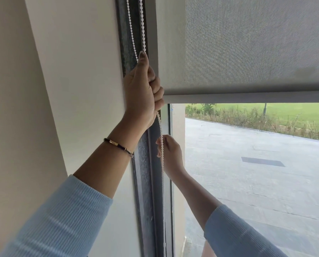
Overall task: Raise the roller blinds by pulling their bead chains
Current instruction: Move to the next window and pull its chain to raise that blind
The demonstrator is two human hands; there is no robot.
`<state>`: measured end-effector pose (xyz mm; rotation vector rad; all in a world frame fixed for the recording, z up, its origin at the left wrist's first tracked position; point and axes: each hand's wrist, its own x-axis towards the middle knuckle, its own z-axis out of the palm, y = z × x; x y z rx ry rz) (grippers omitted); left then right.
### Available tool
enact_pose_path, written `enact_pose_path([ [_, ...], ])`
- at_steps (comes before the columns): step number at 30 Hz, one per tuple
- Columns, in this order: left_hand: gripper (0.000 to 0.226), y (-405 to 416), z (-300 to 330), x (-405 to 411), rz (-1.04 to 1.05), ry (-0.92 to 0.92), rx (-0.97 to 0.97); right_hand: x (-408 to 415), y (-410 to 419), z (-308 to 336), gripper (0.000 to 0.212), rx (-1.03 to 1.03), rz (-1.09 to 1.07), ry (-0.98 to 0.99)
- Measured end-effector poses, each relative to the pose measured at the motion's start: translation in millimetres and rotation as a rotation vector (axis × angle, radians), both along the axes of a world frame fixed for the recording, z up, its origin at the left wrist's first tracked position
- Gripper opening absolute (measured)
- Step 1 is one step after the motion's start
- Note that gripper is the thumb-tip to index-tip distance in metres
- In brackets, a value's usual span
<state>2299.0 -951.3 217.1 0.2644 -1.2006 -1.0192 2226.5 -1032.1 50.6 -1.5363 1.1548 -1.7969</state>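
A grey roller blind (257, 49) covers the upper part of the window; its bottom bar (247, 98) hangs level about a third of the way down the view. A white bead chain (143, 25) runs down in two strands beside the dark window frame. My left hand (143, 93) is closed around the chain, level with the blind's bottom bar, thumb pointing up along one strand. Below it my right hand (170, 153) pinches the same chain where it hangs on downward. Both arms wear light blue sleeves; a dark bracelet sits on the left wrist.
A cream wall (71, 71) fills the left side, right against the dark frame (145, 182). Through the uncovered glass (257, 173) I see paved ground and a strip of grass beyond.
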Motion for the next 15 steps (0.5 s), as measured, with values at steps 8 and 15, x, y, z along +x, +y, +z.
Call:
enact_pose_path([
  [8,0.052,2.3,-0.9,2.8,0.021,-0.008,-0.016,0.3,6.9,1.3,0.024,-0.002,0.000,0.006],
  [15,0.052,0.7,1.2,1.9,0.015,-0.035,-0.013,1.0,6.9,-1.5,0.022,0.030,0.054,-0.038],
])
